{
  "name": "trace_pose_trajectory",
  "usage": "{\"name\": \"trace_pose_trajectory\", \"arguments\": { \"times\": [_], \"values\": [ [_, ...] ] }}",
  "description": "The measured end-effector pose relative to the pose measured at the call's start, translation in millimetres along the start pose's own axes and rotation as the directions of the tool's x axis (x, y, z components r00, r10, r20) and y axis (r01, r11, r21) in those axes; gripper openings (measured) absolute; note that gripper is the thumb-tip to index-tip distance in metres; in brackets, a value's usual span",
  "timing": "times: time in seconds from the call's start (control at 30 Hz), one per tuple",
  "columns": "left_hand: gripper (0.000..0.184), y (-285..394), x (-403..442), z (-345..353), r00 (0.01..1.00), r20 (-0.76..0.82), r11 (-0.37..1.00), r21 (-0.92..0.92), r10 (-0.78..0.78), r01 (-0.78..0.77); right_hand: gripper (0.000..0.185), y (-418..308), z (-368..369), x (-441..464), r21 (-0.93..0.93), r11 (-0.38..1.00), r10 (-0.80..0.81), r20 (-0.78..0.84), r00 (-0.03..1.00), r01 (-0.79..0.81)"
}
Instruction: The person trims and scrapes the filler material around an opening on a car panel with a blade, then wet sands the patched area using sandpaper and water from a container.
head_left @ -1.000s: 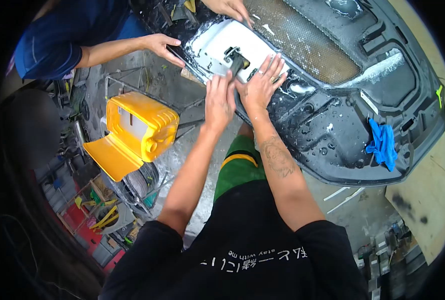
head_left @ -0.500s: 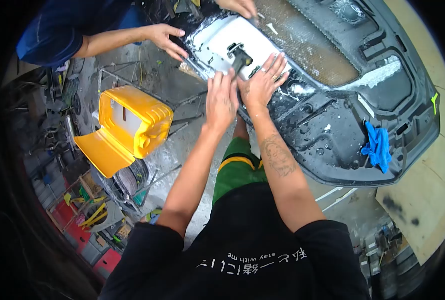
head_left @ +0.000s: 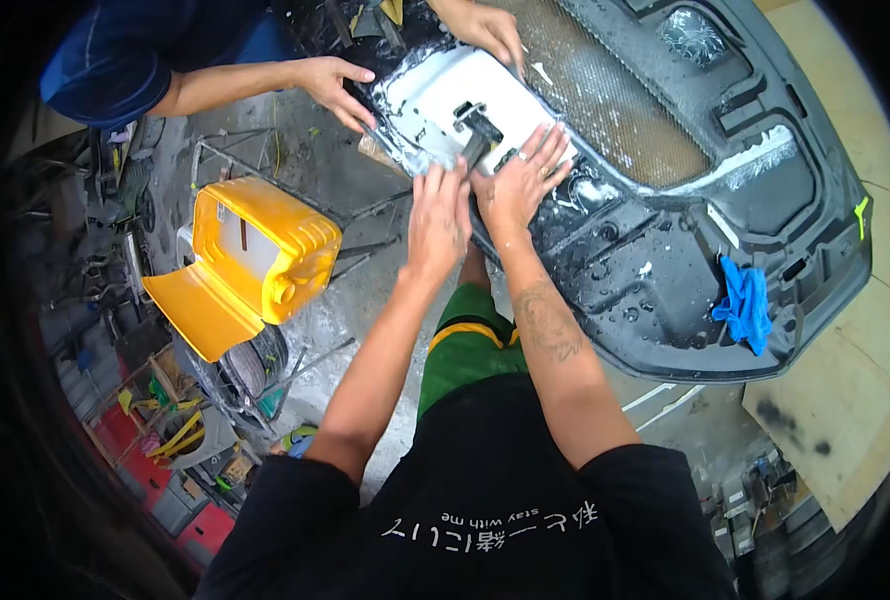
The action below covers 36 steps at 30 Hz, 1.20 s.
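One dark tool, its long axis angled forward and rightward, is apparently pinched by the nearer left hand, though the grip is blurred, while the right hand is spread flat beside it on the white panel reaching ahead of both.

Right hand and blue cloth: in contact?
Apart. The head view shows a stretch of the black panel between the right hand and the blue cloth.
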State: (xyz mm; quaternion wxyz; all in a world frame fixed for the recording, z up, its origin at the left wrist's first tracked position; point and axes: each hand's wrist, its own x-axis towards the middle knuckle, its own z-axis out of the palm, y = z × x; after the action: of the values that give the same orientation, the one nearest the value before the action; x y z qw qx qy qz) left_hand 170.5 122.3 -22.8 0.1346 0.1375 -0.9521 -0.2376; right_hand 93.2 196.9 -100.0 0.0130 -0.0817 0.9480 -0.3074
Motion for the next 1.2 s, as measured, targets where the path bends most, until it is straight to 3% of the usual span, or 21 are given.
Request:
{"name": "trace_pose_trajectory", "arguments": {
  "times": [0.03, 0.13, 0.27, 0.4, 0.47, 0.53, 0.6, 0.67, 0.7, 0.73, 0.77, 0.8, 0.83, 0.9, 0.93, 1.0, 1.1, 1.13, 1.17, 1.2],
  "values": [
    [0.034, 1.6, -0.4, -3.9, 0.996, 0.062, 0.997, -0.020, -0.069, 0.071, 0.133, -1.4, -4.1, 1.0, 0.035, 0.999, 0.027, 0.045, 0.999, -0.029],
    [0.034, -8.8, 22.6, 1.7, 0.999, 0.020, 0.999, -0.023, -0.046, 0.046, 0.133, 0.1, 0.9, -1.2, -0.008, 1.000, 0.002, 0.017, 1.000, -0.002],
    [0.032, -1.8, -5.9, -0.6, 0.998, 0.026, 0.998, -0.043, -0.054, 0.056, 0.131, -1.1, 4.3, 0.0, -0.035, 0.999, 0.030, 0.046, 0.998, -0.029],
    [0.033, -2.3, 19.5, -7.0, 0.995, 0.082, 0.995, -0.076, -0.058, 0.064, 0.133, 2.9, 8.1, -1.5, -0.107, 0.993, -0.049, -0.062, 0.997, 0.042],
    [0.032, 7.9, -9.2, -15.9, 0.997, 0.069, 0.998, -0.060, -0.029, 0.033, 0.136, 3.7, 12.2, 0.4, -0.194, 0.980, -0.072, -0.119, 0.990, 0.048],
    [0.031, -5.1, -46.2, -37.2, 0.996, 0.026, 0.978, -0.190, -0.080, 0.084, 0.138, -7.1, 2.2, -0.3, -0.080, 0.997, 0.006, -0.018, 1.000, -0.007],
    [0.031, -27.5, -72.5, -93.9, 0.975, 0.041, 0.959, -0.173, -0.219, 0.223, 0.138, -4.5, 4.4, -2.4, -0.073, 0.997, -0.011, -0.049, 0.999, 0.008],
    [0.029, -82.5, -100.0, -158.8, 0.961, -0.106, 0.967, -0.021, -0.255, 0.254, 0.139, -9.7, -4.2, -1.3, -0.057, 0.998, 0.024, -0.015, 1.000, -0.024],
    [0.030, -126.8, -123.7, -181.0, 0.902, -0.187, 0.913, -0.207, -0.389, 0.351, 0.139, -12.4, -2.8, -2.5, -0.078, 0.996, 0.034, -0.037, 0.999, -0.037],
    [0.033, -185.3, -150.6, -207.1, 0.918, -0.267, 0.947, 0.051, -0.294, 0.318, 0.140, -10.9, 0.3, -3.5, -0.098, 0.995, 0.013, -0.056, 0.998, -0.019],
    [0.037, -243.3, -177.8, -221.9, 0.833, -0.300, 0.880, -0.056, -0.465, 0.471, 0.142, -7.4, 1.9, -3.0, -0.120, 0.993, -0.013, -0.076, 0.997, 0.004],
    [0.041, -278.7, -184.6, -239.4, 0.767, -0.303, 0.785, 0.089, -0.565, 0.613, 0.141, -7.8, 4.9, -3.7, -0.103, 0.995, -0.011, -0.081, 0.997, 0.003],
    [0.039, -350.5, -203.9, -239.2, 0.774, -0.315, 0.780, 0.141, -0.549, 0.610, 0.141, -8.2, 5.4, -3.9, -0.117, 0.993, -0.010, -0.078, 0.997, 0.001],
    [0.033, -435.6, -197.9, -235.0, 0.855, -0.141, 0.799, 0.307, -0.499, 0.517, 0.140, -9.7, 6.9, -5.2, -0.147, 0.989, -0.008, -0.092, 0.996, -0.005],
    [0.033, -471.7, -192.2, -224.3, 0.860, -0.132, 0.811, 0.286, -0.494, 0.510, 0.141, -8.1, 5.9, -7.2, -0.143, 0.990, 0.000, -0.092, 0.996, -0.014],
    [0.031, -535.0, -185.6, -188.2, 0.811, 0.049, 0.792, 0.259, -0.582, 0.553, 0.141, -13.9, 6.7, -1.3, -0.158, 0.987, -0.004, -0.109, 0.994, -0.013],
    [0.033, -613.7, -211.0, -122.8, 0.782, 0.173, 0.791, 0.279, -0.599, 0.544, 0.141, -9.9, 6.2, -4.0, -0.200, 0.980, -0.036, -0.124, 0.992, 0.010],
    [0.034, -654.9, -228.7, -90.0, 0.846, 0.180, 0.858, 0.228, -0.502, 0.461, 0.141, -10.9, 8.8, -3.4, -0.205, 0.979, -0.030, -0.128, 0.991, 0.004],
    [0.036, -650.8, -224.6, -74.7, 0.899, 0.183, 0.913, 0.178, -0.398, 0.367, 0.141, -11.1, 11.5, -4.1, -0.205, 0.979, -0.023, -0.132, 0.991, -0.005],
    [0.037, -597.8, -197.3, -80.2, 0.939, 0.185, 0.954, 0.131, -0.289, 0.268, 0.141, -10.8, 13.3, -3.7, -0.201, 0.980, -0.020, -0.129, 0.991, -0.006]
  ]
}}
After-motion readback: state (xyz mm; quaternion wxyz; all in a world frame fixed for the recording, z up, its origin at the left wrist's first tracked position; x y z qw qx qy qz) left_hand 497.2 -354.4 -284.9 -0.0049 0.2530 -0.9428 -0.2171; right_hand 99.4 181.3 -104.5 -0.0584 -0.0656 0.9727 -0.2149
